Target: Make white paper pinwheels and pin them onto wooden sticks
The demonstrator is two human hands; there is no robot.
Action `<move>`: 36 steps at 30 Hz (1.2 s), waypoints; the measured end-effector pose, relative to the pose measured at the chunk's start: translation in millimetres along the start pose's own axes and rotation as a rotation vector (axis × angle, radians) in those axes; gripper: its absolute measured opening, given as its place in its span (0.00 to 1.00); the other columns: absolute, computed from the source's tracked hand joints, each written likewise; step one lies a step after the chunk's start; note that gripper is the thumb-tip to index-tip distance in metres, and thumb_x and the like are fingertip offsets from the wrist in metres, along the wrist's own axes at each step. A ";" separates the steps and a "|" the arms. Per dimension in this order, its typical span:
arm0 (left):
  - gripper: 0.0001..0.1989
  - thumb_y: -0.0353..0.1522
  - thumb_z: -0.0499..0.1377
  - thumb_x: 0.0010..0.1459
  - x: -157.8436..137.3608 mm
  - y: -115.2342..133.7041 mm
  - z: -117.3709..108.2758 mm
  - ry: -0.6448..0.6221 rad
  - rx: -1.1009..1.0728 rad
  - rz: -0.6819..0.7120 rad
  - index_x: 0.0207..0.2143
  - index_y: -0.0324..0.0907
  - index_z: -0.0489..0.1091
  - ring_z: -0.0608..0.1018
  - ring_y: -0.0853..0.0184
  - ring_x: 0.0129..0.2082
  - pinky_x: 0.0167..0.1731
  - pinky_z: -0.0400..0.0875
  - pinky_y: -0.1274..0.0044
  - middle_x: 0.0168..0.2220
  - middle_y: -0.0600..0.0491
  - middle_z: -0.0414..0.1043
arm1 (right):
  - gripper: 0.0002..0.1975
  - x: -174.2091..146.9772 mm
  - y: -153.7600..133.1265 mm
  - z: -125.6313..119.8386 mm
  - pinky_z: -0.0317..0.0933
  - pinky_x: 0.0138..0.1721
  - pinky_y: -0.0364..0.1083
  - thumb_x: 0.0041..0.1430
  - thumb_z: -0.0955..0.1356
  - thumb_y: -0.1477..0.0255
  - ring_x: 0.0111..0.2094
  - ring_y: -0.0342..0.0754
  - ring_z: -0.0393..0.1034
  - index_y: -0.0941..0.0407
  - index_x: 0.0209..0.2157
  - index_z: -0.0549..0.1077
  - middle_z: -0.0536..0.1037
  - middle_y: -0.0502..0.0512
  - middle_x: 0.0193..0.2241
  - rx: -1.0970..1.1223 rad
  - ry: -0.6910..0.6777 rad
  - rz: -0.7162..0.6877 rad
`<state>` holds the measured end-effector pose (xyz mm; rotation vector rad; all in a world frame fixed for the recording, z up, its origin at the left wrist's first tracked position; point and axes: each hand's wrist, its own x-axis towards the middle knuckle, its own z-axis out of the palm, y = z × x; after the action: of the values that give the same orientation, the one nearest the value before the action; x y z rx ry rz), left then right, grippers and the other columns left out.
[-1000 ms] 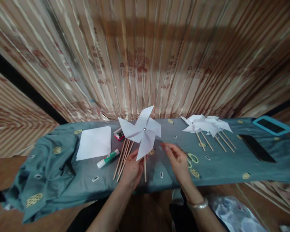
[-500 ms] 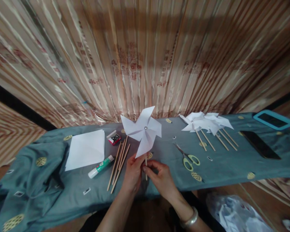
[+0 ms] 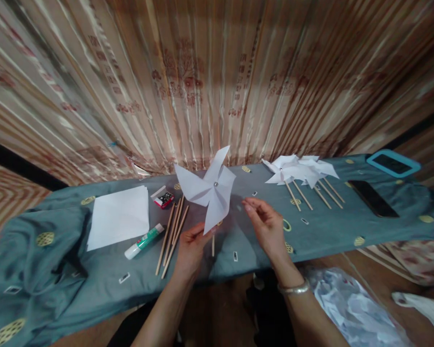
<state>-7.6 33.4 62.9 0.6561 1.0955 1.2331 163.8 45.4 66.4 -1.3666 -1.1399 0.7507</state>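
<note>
My left hand is closed around the stick of a white paper pinwheel, just under its blades. A silver pin head shows at the pinwheel's centre, and the lower end of its stick sticks out below the blades. To the right of the pinwheel and apart from it, my right hand hovers with fingers half bent and nothing visible in them. It covers most of a pair of scissors, leaving part of a green handle in sight.
Several finished pinwheels lie at the right, near a black phone and a blue-framed device. On the left are white paper sheets, a glue stick, wooden sticks and a small box of pins.
My right hand has let go of the pinwheel's stick and moved right and up, over the scissors. The left hand still holds the pinwheel, now turned slightly. The view has shifted a little.
</note>
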 end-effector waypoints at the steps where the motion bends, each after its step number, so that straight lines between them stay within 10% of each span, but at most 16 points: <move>1: 0.13 0.36 0.73 0.35 0.3 -2.6 -1.4 -0.024 0.033 -0.002 0.27 0.42 0.81 0.79 0.62 0.36 0.43 0.70 0.73 0.30 0.52 0.81 | 0.15 5.9 2.4 -4.1 0.65 0.50 0.53 0.57 0.70 0.62 0.43 0.52 0.75 0.54 0.44 0.75 0.81 0.58 0.44 0.007 0.036 -0.040; 5: 0.10 0.36 0.70 0.40 2.5 -13.2 -5.6 -0.099 0.151 0.016 0.29 0.43 0.82 0.78 0.62 0.37 0.43 0.69 0.73 0.32 0.52 0.80 | 0.22 19.4 8.2 -8.1 0.66 0.50 0.52 0.56 0.71 0.63 0.47 0.51 0.74 0.53 0.52 0.73 0.78 0.59 0.49 0.047 0.050 -0.096; 15: 0.10 0.34 0.69 0.40 14.1 -22.2 -1.7 -0.080 0.238 0.086 0.28 0.42 0.81 0.79 0.61 0.36 0.43 0.71 0.73 0.30 0.52 0.80 | 0.18 19.1 2.3 3.8 0.65 0.31 0.44 0.44 0.76 0.62 0.26 0.43 0.70 0.54 0.37 0.77 0.79 0.47 0.24 0.348 -0.019 0.163; 25: 0.06 0.35 0.67 0.45 17.5 -14.7 -4.5 -0.112 0.282 0.196 0.27 0.42 0.81 0.76 0.64 0.34 0.37 0.69 0.76 0.31 0.52 0.78 | 0.17 -7.1 -16.8 13.8 0.61 0.23 0.42 0.43 0.76 0.57 0.20 0.41 0.66 0.55 0.29 0.77 0.78 0.48 0.20 0.419 -0.360 0.323; 30: 0.09 0.36 0.67 0.46 17.0 -12.3 -10.3 -0.114 0.247 0.157 0.31 0.42 0.82 0.77 0.62 0.39 0.43 0.69 0.73 0.34 0.51 0.79 | 0.15 1.6 -7.5 1.6 0.64 0.26 0.43 0.51 0.73 0.56 0.22 0.43 0.69 0.55 0.29 0.77 0.78 0.50 0.20 0.288 -0.057 0.161; 36: 0.08 0.35 0.66 0.47 13.8 -10.9 -13.3 -0.167 0.358 0.171 0.32 0.43 0.82 0.77 0.62 0.37 0.40 0.69 0.74 0.32 0.51 0.78 | 0.21 20.7 5.4 -1.9 0.64 0.53 0.52 0.51 0.74 0.60 0.48 0.51 0.74 0.52 0.46 0.75 0.81 0.58 0.46 0.279 0.063 0.007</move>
<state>-15.8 41.7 44.3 1.1250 1.1475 1.1103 173.4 64.6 65.1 -1.1515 -0.9421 0.8324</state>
